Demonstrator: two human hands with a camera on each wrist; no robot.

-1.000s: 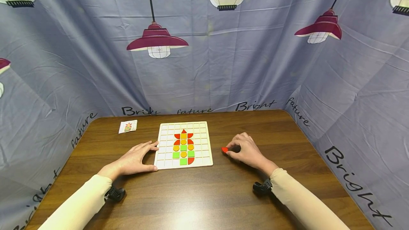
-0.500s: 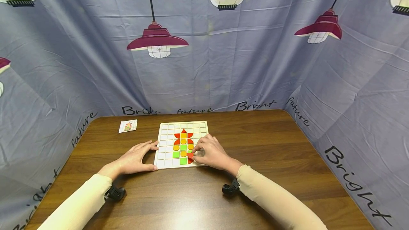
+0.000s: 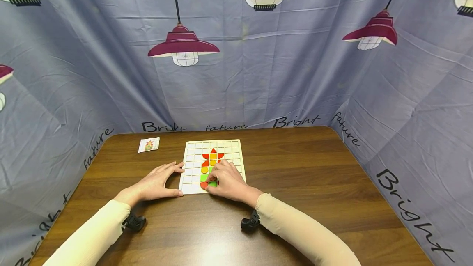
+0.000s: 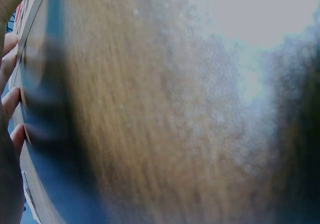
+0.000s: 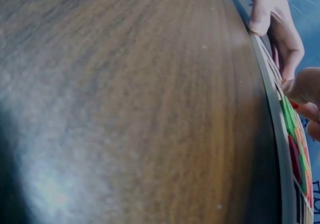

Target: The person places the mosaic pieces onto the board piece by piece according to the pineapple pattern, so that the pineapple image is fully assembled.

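A white gridded board (image 3: 232, 151) lies on the table, bearing flat red, yellow and green pieces in a pineapple-like pattern. My right hand (image 3: 230, 183) is over its lower part, pinching a red quarter-circle piece (image 3: 203, 185) between thumb and fingertips at the pattern's bottom left cell. That hand covers the right side of the pattern. Against the board's left edge rests my left hand (image 3: 157, 182), thumb and fingers spread. In the right wrist view, the right thumb (image 5: 305, 84) and a bit of red show at the board's edge.
A small picture card (image 3: 149, 145) with a similar coloured pattern lies at the back left of the brown wooden table (image 3: 295, 155). A grey-blue curtain (image 3: 240, 85) printed with lamps hangs behind and beside the table.
My right hand has moved left from the bare table right of the board, carrying the red quarter-circle piece over the pattern to its bottom left cell. The left hand has stayed put.
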